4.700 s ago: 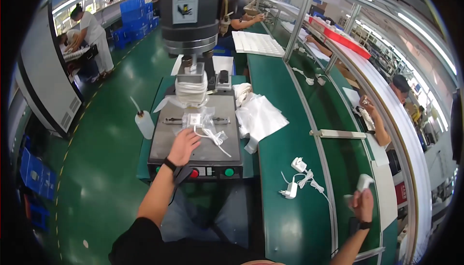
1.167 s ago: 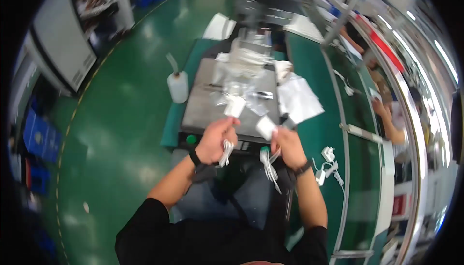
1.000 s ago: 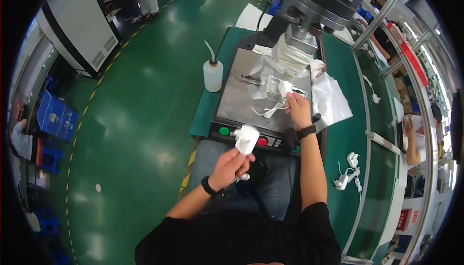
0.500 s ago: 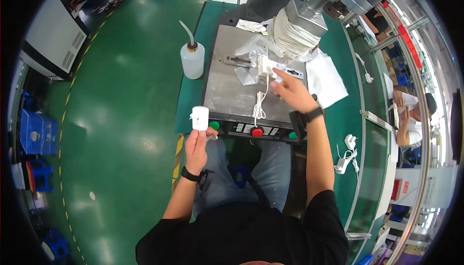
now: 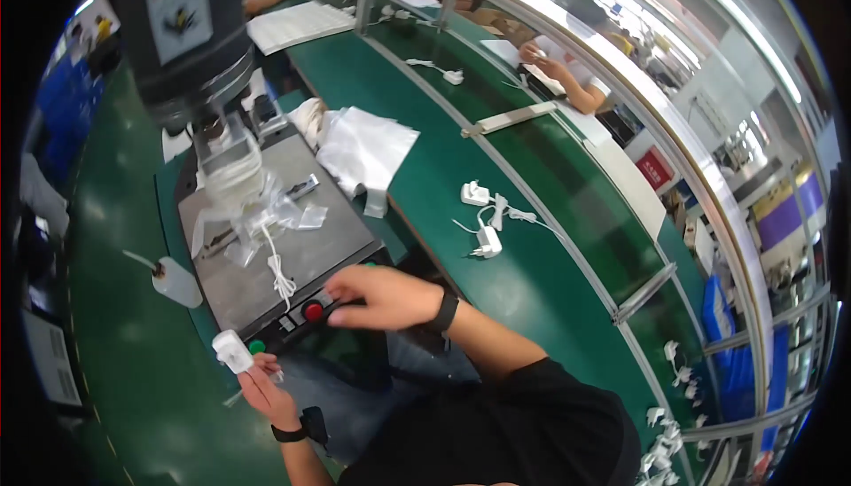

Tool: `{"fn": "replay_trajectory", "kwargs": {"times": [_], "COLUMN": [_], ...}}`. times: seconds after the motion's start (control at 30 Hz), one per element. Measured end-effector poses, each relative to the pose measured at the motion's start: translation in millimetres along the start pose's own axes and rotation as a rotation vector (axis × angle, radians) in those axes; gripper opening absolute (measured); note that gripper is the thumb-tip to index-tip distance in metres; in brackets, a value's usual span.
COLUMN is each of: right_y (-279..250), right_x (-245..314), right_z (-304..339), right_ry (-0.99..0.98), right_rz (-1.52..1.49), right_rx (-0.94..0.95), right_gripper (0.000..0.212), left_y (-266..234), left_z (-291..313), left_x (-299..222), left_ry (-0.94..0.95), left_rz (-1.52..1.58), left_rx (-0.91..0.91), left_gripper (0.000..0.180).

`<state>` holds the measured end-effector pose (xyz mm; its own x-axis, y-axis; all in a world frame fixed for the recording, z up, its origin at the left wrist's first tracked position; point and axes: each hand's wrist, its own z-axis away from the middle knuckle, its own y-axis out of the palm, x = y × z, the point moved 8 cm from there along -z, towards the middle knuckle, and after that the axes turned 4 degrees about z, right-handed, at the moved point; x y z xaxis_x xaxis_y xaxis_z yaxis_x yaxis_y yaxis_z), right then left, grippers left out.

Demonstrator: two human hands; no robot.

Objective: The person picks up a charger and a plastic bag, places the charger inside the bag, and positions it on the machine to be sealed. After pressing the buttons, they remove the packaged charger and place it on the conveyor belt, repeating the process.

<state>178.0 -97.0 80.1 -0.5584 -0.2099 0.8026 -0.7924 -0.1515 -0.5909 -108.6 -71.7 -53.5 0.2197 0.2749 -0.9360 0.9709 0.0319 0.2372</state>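
My left hand (image 5: 269,395) holds a white plug-in power adapter (image 5: 232,352) by its lower end, beside the machine's green button (image 5: 256,347). Some thin cable shows near those fingers. My right hand (image 5: 390,298) is empty, thumb and fingers apart, just right of the red button (image 5: 312,310) on the front panel; whether it touches the panel I cannot tell. On the metal machine bed (image 5: 332,220), clear plastic film (image 5: 257,207) lies under the press head (image 5: 217,136). A bundled white cable (image 5: 280,282) runs from there to the bed's front edge.
Left of the bed, a white squeeze bottle (image 5: 177,284) with a bent spout stands. White sheets (image 5: 363,145) lie behind the bed. Two white adapters (image 5: 485,242) with cables rest on the green table. A conveyor (image 5: 567,207) carries adapters; a person (image 5: 567,78) sits across it.
My view has swung right. My right hand has come from the plastic-covered piece under the press to the front panel. The left hand still holds the adapter.
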Motion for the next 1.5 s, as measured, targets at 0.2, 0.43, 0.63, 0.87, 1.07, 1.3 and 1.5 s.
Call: {"fn": "replay_trajectory", "kwargs": {"times": [0.2,0.43,0.63,0.87,1.07,1.3,1.5], "right_y": [-70.8,-318.1,-373.7,-377.5,-400.6,-277.5,-245.7], "right_x": [91.7,41.4,-106.8,-254.5,-150.3,-148.4,-66.6], "right_z": [62.7,406.6,653.5,813.0,279.5,94.9,112.4], "right_ry": [-0.232,0.084,0.921,1.125,0.343,0.477,0.072], "right_rz": [-0.456,-0.068,0.624,0.443,0.364,0.786,0.589], "right_rx": [-0.438,-1.23,-1.299,-0.945,-0.384,0.086,0.081], "right_gripper": [0.069,0.056,0.061,0.044,0.033,0.025,0.036], "left_y": [234.1,338.4,274.2,208.7,207.4,199.2,143.0], "left_z": [16.9,73.3,70.5,68.9,37.7,-41.6,-123.0], "left_x": [-160.5,-151.6,14.0,-11.9,-90.5,-97.2,-30.7], "left_ry": [0.46,0.554,-0.079,-0.123,0.248,0.272,-0.386], "left_rz": [-0.399,-0.156,-0.311,-0.537,-0.644,-0.744,-0.053], "left_rx": [0.823,1.175,1.098,1.148,0.934,0.678,0.176], "left_gripper": [0.031,0.017,0.007,0.008,0.003,0.008,0.028]}}
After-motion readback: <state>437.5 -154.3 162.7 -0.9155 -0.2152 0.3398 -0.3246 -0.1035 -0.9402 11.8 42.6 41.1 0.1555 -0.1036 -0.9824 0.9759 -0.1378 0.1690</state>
